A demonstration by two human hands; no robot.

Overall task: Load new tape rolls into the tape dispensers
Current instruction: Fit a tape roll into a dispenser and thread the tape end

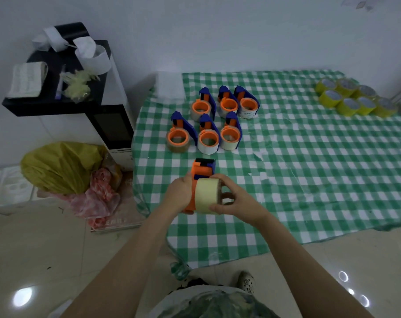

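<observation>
Fingers of the left hand [180, 193] grip an orange-and-blue dispenser [200, 171] above the tabletop's [309, 168] near edge. Beside it, the right hand [236, 200] clasps a pale tape roll [206, 196] against the hub. The roll looks light and stiff, best held by its rim. Six loaded dispensers [208, 138] stand behind; seven yellow rolls [348, 106] sit far right.

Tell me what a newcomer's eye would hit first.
At centre, the left hand grips an orange-and-blue plastic tape dispenser while the right hand holds a pale yellow tape roll against it. Beyond, six loaded orange-and-blue dispensers stand in two rows on the green-and-white checked tablecloth, and a cluster of yellow tape rolls sits at the far right corner.
</observation>
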